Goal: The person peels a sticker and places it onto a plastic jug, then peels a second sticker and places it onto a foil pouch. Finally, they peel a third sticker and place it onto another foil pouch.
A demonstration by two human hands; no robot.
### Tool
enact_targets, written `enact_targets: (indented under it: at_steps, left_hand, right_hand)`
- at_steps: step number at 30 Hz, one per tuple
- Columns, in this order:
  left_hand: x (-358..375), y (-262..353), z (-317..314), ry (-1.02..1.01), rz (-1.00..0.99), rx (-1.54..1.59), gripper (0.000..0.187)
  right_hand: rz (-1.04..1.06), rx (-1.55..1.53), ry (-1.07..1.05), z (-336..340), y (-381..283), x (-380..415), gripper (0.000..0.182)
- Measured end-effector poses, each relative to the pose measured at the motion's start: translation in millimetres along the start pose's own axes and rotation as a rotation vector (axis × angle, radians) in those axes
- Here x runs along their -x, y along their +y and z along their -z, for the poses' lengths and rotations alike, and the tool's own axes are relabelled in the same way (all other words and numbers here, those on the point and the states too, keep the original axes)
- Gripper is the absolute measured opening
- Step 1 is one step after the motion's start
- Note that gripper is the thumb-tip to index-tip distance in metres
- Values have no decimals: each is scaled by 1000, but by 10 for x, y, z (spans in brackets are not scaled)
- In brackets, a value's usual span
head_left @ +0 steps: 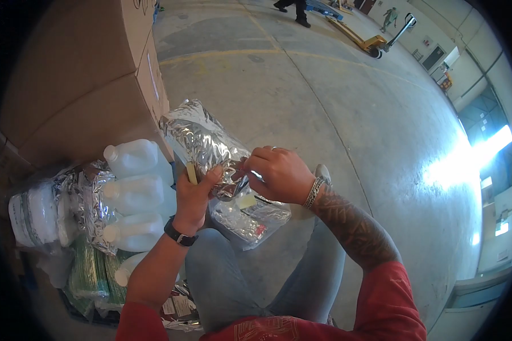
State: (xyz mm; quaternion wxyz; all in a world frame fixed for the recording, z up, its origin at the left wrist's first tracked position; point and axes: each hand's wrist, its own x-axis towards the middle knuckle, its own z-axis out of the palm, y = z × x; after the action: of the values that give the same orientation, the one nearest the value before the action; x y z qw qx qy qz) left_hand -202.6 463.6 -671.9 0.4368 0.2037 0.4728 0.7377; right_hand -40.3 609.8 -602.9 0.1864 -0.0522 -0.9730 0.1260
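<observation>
A shiny silver foil package point(202, 133) is held up in front of me, above the floor. My left hand point(192, 199) is closed around its near left side, the thumb lying across the foil. A yellowish strip point(192, 173) shows beside the left fingers. My right hand point(281, 173) is closed in a pinch at the package's right end, where the foil is crumpled. Below, between my legs, a clear plastic bag point(250, 221) with silvery contents rests on the floor.
Tall cardboard boxes point(68, 68) rise at the left. Several translucent jugs point(139, 196) and green bundled packs point(91, 278) are stacked beside my left arm. On the far concrete floor point(256, 96) stands a yellow pallet jack point(375, 43). People are in the background.
</observation>
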Motion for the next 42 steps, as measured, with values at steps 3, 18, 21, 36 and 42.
enact_targets:
  at_steps: [3,18,21,36,42]
  left_hand:
    - [-12,6,20,0,-13,-18,33]
    - [-29,98,71,-1,-83,-20,35]
    - [-37,108,78,31,-62,-22,36]
    - [-115,68,211,48,-191,-51,35]
    - [-82,16,192,21,-187,-63,36]
  right_hand:
    - [5,20,-2,-25,16,0,13]
    - [-399,-391,197,42,260,23,11]
    - [-382,-731,269,-69,313,38,15]
    - [-974,64,710,-1148,1596,519,21]
    - [-1025,144,-247,-2548,1321,925,28]
